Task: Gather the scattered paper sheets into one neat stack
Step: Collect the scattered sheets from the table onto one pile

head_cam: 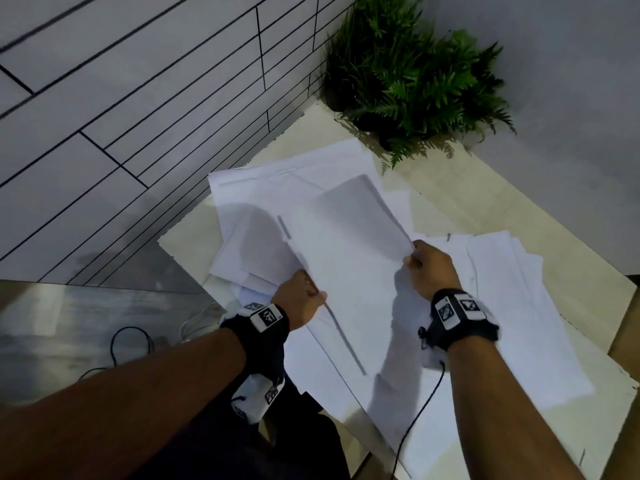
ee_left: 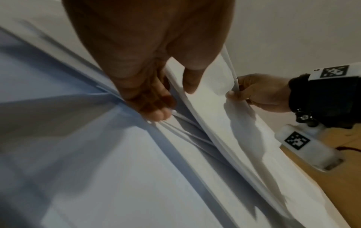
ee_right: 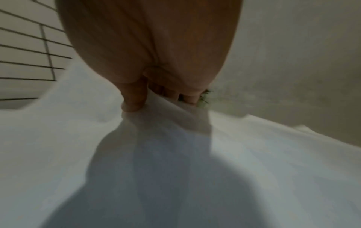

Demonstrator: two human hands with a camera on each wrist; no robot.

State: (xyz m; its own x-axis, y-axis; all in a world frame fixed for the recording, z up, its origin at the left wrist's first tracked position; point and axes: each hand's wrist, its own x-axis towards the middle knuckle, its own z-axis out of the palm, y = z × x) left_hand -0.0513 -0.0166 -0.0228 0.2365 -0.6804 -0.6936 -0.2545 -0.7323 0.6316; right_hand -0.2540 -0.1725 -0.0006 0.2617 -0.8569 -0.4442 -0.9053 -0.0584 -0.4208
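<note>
Several white paper sheets lie scattered over a cream table point(head_cam: 519, 209). Both hands hold a bundle of sheets point(head_cam: 349, 258) lifted above the rest. My left hand point(head_cam: 304, 296) pinches the bundle's left edge, thumb on top, fingers underneath. In the left wrist view the left hand point(ee_left: 175, 98) has its thumb over the bundle's edge point(ee_left: 205, 108). My right hand point(head_cam: 424, 263) pinches the right edge. The right hand point(ee_right: 148, 100) shows thumb and fingers gripping the paper point(ee_right: 175, 138) in the right wrist view. Loose sheets point(head_cam: 512, 306) stay spread on the right, and others point(head_cam: 249, 251) at the left.
A green fern-like plant point(head_cam: 408, 74) stands at the table's far corner by the wall. Tiled floor point(head_cam: 121, 98) lies to the left. Cables point(head_cam: 131, 344) trail on the floor near the table's left edge.
</note>
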